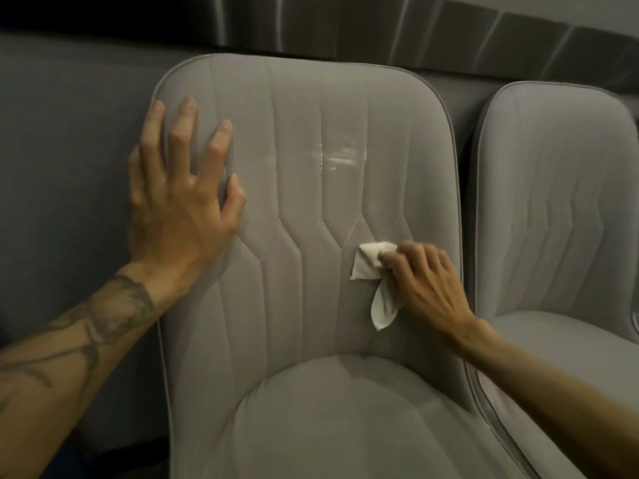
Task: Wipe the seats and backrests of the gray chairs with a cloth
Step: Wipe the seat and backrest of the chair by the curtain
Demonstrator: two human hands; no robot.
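Observation:
A gray padded chair (pixel 311 160) with stitched seams fills the middle of the view, backrest upright and rounded seat (pixel 328 420) below. My left hand (pixel 183 198) lies flat with spread fingers on the backrest's upper left edge. My right hand (pixel 425 281) grips a small white cloth (pixel 368 262) and presses it against the lower right part of the backrest; a loose corner of the cloth hangs down. A faint shiny streak shows on the backrest above the cloth.
A second gray chair (pixel 560 209) stands close on the right, almost touching the first. A gray wall (pixel 69 150) runs behind both chairs, with a dark panelled band along its top.

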